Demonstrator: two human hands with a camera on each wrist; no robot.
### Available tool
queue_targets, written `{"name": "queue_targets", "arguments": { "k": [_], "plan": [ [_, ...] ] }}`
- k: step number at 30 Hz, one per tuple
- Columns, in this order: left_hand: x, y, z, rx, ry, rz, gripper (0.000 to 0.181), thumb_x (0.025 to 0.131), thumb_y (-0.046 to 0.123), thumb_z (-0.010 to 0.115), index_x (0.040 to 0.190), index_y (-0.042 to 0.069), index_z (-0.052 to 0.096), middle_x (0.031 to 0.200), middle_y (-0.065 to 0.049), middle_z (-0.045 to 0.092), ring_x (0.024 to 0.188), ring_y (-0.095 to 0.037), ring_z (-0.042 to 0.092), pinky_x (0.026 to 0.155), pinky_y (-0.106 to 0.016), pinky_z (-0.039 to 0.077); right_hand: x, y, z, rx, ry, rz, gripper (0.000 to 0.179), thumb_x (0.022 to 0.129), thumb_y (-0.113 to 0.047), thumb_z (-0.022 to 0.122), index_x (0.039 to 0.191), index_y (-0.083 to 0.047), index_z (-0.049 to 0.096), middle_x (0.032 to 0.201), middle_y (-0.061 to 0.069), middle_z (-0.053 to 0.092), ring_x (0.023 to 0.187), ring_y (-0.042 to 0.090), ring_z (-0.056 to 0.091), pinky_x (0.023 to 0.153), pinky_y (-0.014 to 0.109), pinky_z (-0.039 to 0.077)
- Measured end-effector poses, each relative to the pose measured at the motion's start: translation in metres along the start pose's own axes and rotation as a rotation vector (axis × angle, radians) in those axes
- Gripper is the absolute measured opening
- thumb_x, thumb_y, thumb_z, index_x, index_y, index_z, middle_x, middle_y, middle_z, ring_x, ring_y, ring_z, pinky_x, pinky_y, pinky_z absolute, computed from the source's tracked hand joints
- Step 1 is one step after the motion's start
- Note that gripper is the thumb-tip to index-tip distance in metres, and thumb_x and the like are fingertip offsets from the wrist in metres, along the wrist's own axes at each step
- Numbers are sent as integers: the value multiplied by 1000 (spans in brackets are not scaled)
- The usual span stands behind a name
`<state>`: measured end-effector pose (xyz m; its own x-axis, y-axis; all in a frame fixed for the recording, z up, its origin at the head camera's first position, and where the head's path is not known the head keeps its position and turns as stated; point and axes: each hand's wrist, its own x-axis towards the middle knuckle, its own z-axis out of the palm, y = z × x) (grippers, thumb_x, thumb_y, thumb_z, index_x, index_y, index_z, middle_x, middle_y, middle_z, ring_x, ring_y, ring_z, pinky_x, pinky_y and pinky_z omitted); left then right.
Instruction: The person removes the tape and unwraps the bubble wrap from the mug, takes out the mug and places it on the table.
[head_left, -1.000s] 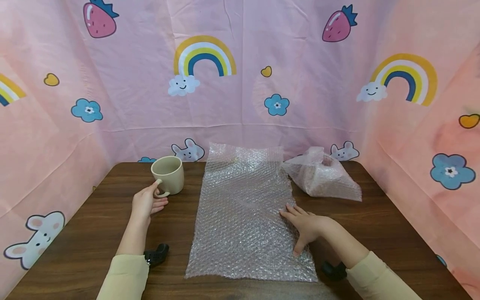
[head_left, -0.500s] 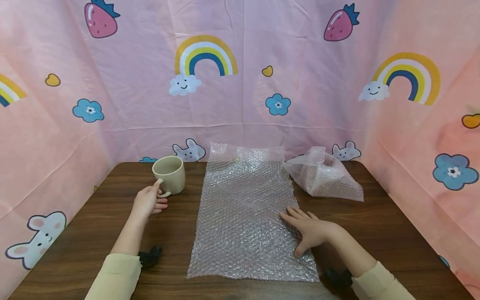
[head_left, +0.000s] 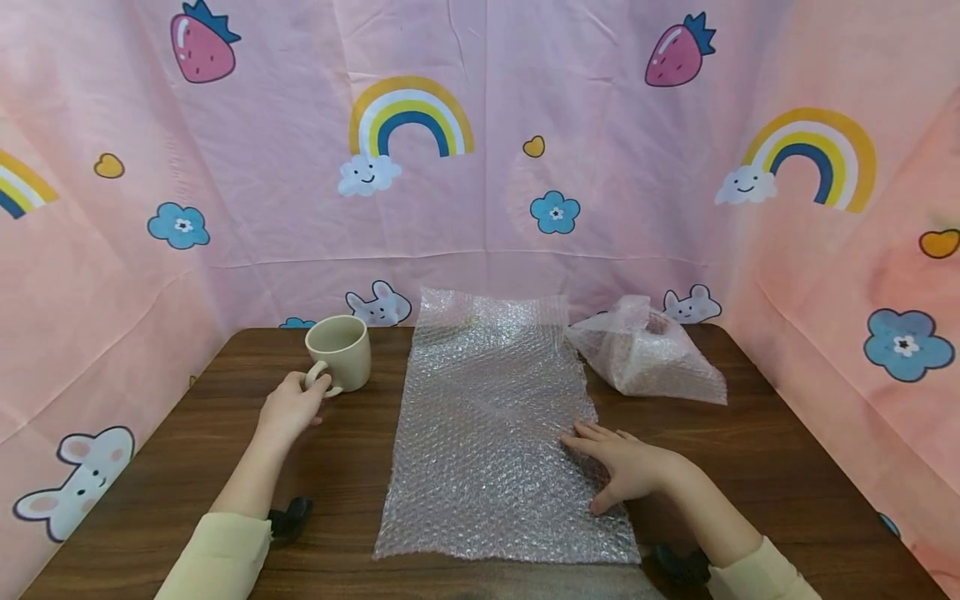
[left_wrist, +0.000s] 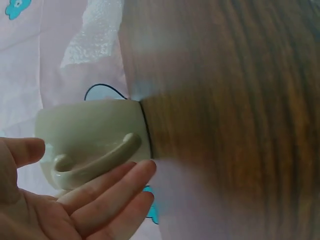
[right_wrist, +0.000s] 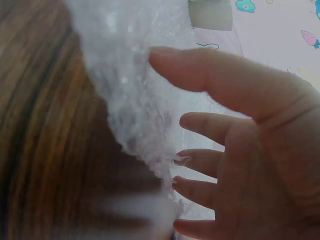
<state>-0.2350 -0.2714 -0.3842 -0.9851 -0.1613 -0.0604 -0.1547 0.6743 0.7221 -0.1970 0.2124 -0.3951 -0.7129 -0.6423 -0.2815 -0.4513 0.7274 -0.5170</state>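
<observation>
A cream mug [head_left: 349, 360] stands upright at the back left of the table, its handle turned toward my left hand [head_left: 291, 408]. In the left wrist view, that hand's fingers [left_wrist: 117, 192] lie nearly straight along the mug's handle [left_wrist: 97, 165], the thumb held apart. A flat sheet of bubble wrap [head_left: 487, 433] covers the table's middle. Over its right edge my right hand [head_left: 630, 467] is spread, fingertips on the sheet. The right wrist view shows the thumb [right_wrist: 200, 70] and separated fingers at the ragged edge of the bubble wrap [right_wrist: 130, 100].
Behind the right hand sits a crumpled bundle of bubble wrap [head_left: 648, 354], its contents hidden. The brown wooden table [head_left: 337, 533] ends at a patterned pink cloth [head_left: 480, 200] that rises at the back and both sides. Dark wrist devices [head_left: 291, 521] show by both sleeves.
My left hand has shifted slightly down and left at the handle, and more of the handle shows. The mug and bubble wrap stay in place. My right hand has barely moved.
</observation>
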Motion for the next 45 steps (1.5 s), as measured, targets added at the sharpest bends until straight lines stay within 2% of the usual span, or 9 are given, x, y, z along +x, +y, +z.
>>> {"name": "queue_targets", "arguments": {
  "k": [9,13,19,25,31,35,38,41,45],
  "plan": [
    [-8,13,-6,156,-5,41,71,98,49,41,135,-11,36,118,-31,54,102,-47,52,76,-54,43,-7,0,-3,55,24,-38,87,79,-25,80,149,-7,33,154,24,19,138,45,16,102,67,21],
    [-11,19,-8,205,15,57,72,97,49,43,138,-9,35,115,-30,56,96,-44,56,69,-50,44,-12,1,-5,64,61,-43,82,82,-29,77,148,-4,34,151,28,23,136,46,22,101,63,28],
    [-16,30,-13,273,72,93,67,96,49,43,134,-6,43,111,-28,59,88,-41,58,63,-48,44,-18,0,-13,82,138,-16,79,84,-30,75,147,-3,36,150,28,25,136,44,25,102,61,29],
    [-22,44,-16,287,144,132,61,96,46,44,130,-4,49,108,-27,61,86,-42,59,61,-49,44,-25,-1,-20,36,243,-44,76,86,-30,73,146,-2,37,150,25,27,134,43,31,101,59,31],
    [-30,61,-13,233,227,229,55,98,41,47,131,-3,50,121,-28,57,96,-46,59,71,-55,46,-28,-1,-27,4,360,-57,71,87,-30,72,146,-6,40,147,19,37,133,39,35,102,56,33],
    [-32,74,-7,145,242,296,51,98,37,50,134,1,49,124,-28,56,98,-44,60,76,-55,46,-29,-1,-34,31,436,-50,70,87,-27,72,146,-8,39,146,17,39,133,38,34,102,57,32],
    [-31,81,1,86,212,330,51,97,37,51,135,2,48,126,-26,56,106,-43,57,83,-56,44,-31,-2,-39,53,481,-47,70,88,-30,71,147,-10,39,146,15,40,132,37,36,101,56,34],
    [-28,86,11,36,146,360,53,97,38,53,136,3,47,127,-24,56,118,-40,51,92,-57,41,-33,-3,-45,61,525,-44,69,89,-34,70,146,-11,40,146,13,41,131,36,38,99,56,36],
    [-25,93,22,-14,71,416,53,97,38,55,137,5,45,128,-22,56,122,-37,49,96,-54,40,-36,-4,-52,71,583,-40,68,90,-35,68,146,-11,40,145,15,41,131,39,38,97,59,37]
  ]
}}
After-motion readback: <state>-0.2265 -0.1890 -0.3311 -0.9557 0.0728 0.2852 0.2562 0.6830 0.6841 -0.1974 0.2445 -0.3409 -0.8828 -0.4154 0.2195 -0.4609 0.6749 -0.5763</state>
